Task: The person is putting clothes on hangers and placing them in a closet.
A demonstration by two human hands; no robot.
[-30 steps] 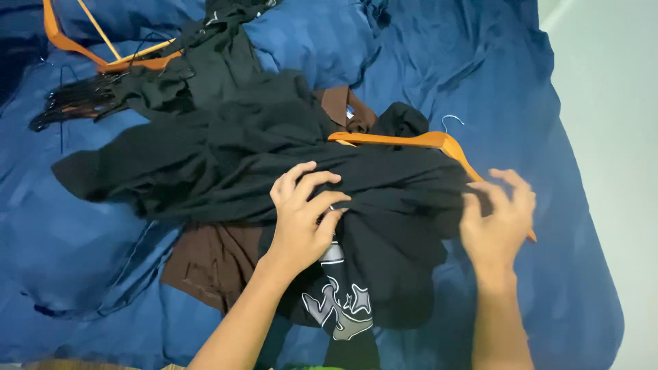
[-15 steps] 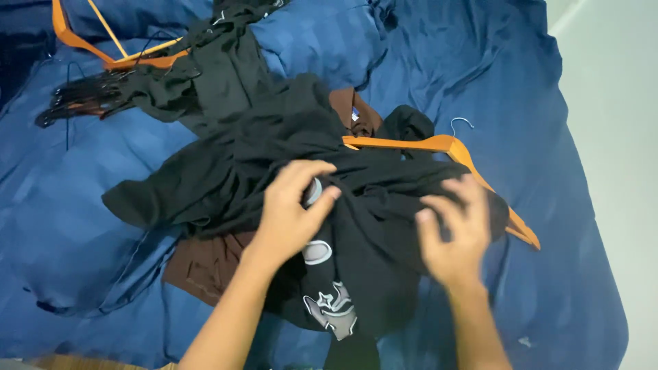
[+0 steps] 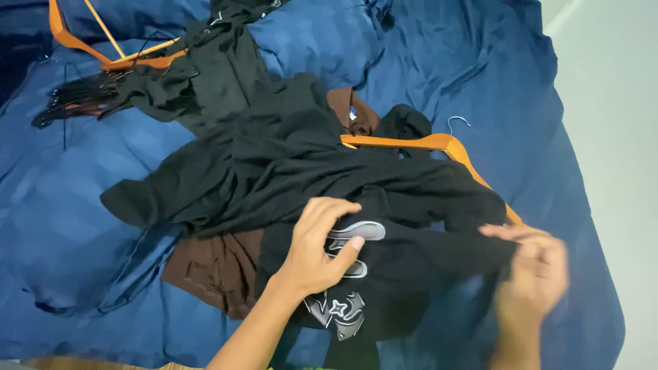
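Note:
A pile of black clothes (image 3: 274,171) lies on a blue bedsheet (image 3: 82,233). My left hand (image 3: 319,247) presses on a black garment with a grey-white print (image 3: 343,308), fingers pinching its cloth. My right hand (image 3: 531,274) is blurred at the garment's right edge, gripping the black fabric. An orange wooden hanger (image 3: 439,147) sits inside the pile, its metal hook pointing up right. A brown garment (image 3: 212,267) sticks out under the black clothes at the lower left.
A second orange hanger (image 3: 89,41) and a bunch of black hangers (image 3: 75,99) lie at the upper left with another black garment (image 3: 219,62). The bed's right edge runs along a pale floor (image 3: 617,137).
The printed garment has been pulled toward me, showing more print. My right hand moved right and down along the fabric edge. The black pile shifted a little to the right.

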